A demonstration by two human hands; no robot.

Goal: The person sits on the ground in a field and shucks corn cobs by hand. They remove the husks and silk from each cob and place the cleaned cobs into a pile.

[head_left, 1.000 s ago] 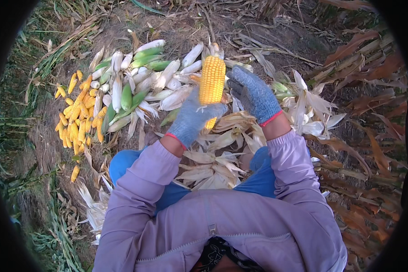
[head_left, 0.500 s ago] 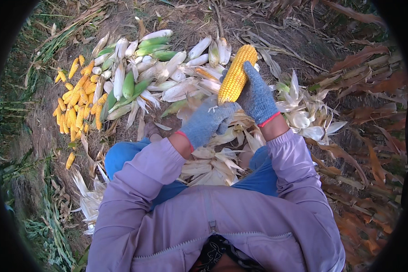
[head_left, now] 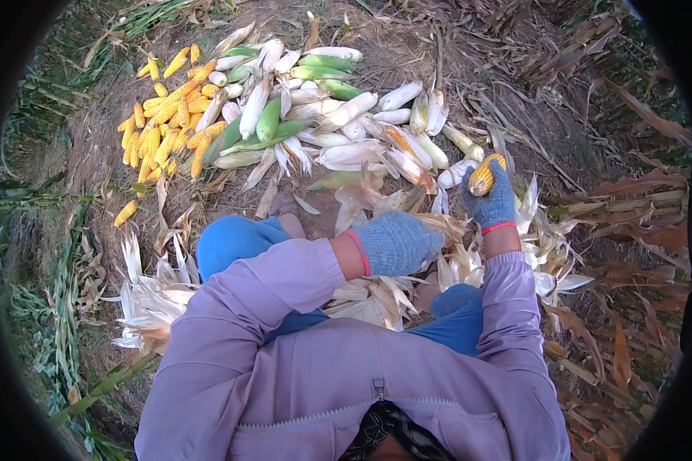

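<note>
My right hand [head_left: 492, 201], in a blue knit glove, grips a husked yellow corn cob [head_left: 483, 175] held out to the right, end-on to the camera. My left hand [head_left: 396, 242], also gloved, rests low between my knees on a heap of pale dry husks [head_left: 377, 296]; its fingers are hidden among the husks. Ahead lies a pile of unhusked ears [head_left: 323, 115], white and green. Further left is a heap of husked yellow cobs [head_left: 161, 127].
I sit on bare earth in blue trousers [head_left: 231, 242] and a lilac jacket. More stripped husks [head_left: 150, 296] lie by my left leg. Dry brown leaves [head_left: 630, 253] cover the right side; green stalks [head_left: 46, 307] line the left.
My right hand has carried the yellow cob rightward and down, away from the left hand. My left hand let go of the cob and dropped onto the husks between my knees.
</note>
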